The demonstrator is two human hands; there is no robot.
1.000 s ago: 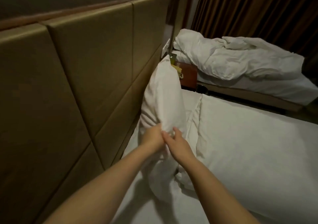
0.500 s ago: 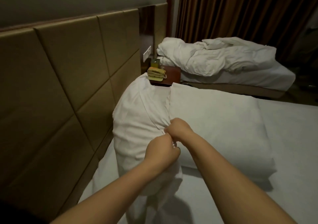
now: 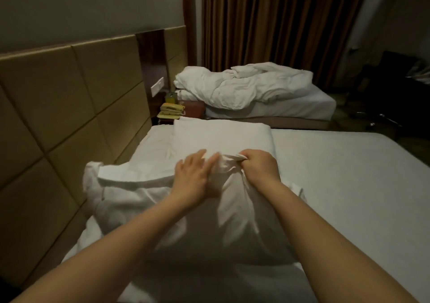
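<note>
Since half a second ago the left hand [image 3: 194, 178] has let go of the cloth it was pinching and opened, and the pillow [image 3: 162, 207] that stood leaning on the headboard [image 3: 69, 97] has come down to lie across the bed [image 3: 344, 177], its long side toward the person. That left hand now has its fingers straight and spread, blurred by motion, laid over the pillow's upper edge; whether they press or only brush it cannot be told. The right hand [image 3: 260, 166] is curled tight round a bunched fold of the pillow's white case at the same upper edge, just beside the left fingertips, and the cloth draws into creases below the fist. A second pillow [image 3: 221, 137] lies flat just behind, touching the held one. Beyond the head of the bed a yellowish telephone [image 3: 171, 110] sits on a dark nightstand [image 3: 194, 109], and past it the other bed [image 3: 302, 107] carries a crumpled white duvet [image 3: 244, 86] in front of a brown curtain [image 3: 279, 23].
</note>
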